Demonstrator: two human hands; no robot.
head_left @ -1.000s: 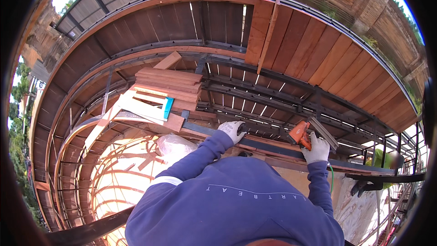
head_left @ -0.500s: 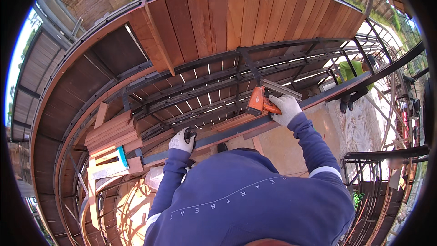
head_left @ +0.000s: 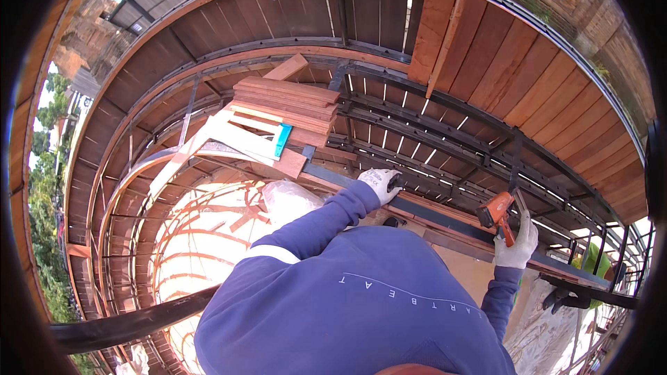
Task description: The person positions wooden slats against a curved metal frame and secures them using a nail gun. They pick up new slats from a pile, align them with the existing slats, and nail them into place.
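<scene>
My gloved left hand (head_left: 376, 185) is closed around a small black object (head_left: 393, 184) at a long dark steel beam (head_left: 438, 214), which has reddish wood along it. My gloved right hand (head_left: 515, 239) grips an orange nail gun (head_left: 497, 210) with a long metal magazine, held over the same beam farther right. Up and left of my left hand, a stack of reddish planks (head_left: 285, 101) rests on the framework, with pale boards (head_left: 235, 142) and a teal-handled tool (head_left: 282, 140) on it.
Curved slatted tiers (head_left: 257, 7) and fitted reddish boards (head_left: 521, 90) arc across the back. A plastic bag (head_left: 285, 198) lies below the planks. A dark rail (head_left: 132, 321) crosses at lower left. A co-worker in green (head_left: 592, 258) is among the bars at right.
The view has swung back left since half a second ago, so the scene shows farther right. The nail gun is turned more upright; both hands still hold their objects.
</scene>
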